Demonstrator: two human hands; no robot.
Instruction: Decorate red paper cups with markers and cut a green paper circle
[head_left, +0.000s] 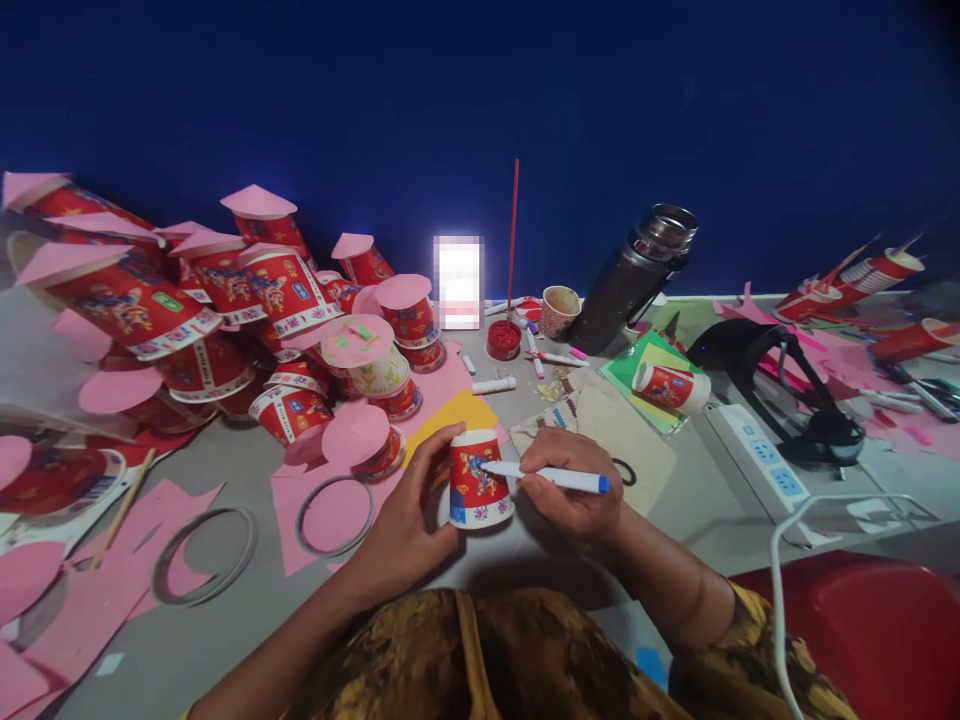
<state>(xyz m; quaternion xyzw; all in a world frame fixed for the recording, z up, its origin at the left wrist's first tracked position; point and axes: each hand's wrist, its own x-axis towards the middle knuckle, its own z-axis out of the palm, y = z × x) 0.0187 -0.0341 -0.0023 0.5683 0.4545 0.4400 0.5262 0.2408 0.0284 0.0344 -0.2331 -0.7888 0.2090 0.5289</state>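
My left hand [416, 515] is wrapped round the left side of a red printed paper cup [480, 485], which is upside down with its wide rim at the bottom. Between the fingers of my right hand [574, 485] is a white marker [551, 476] with a blue end. The marker's tip meets the blue-and-yellow figure printed on the cup's front, or is just in front of it. Behind the cup lies a sheet of yellow paper [450, 418] on pink paper [439, 390].
Stacked red cups with pink paper tops [289, 285] crowd the left. Two grey tape rings [166, 560] lie on pink scraps. A dark thermos [626, 285], a red pot [503, 342] and loose markers stand or lie behind. On the right are a power strip [757, 465] and black headgear [750, 380].
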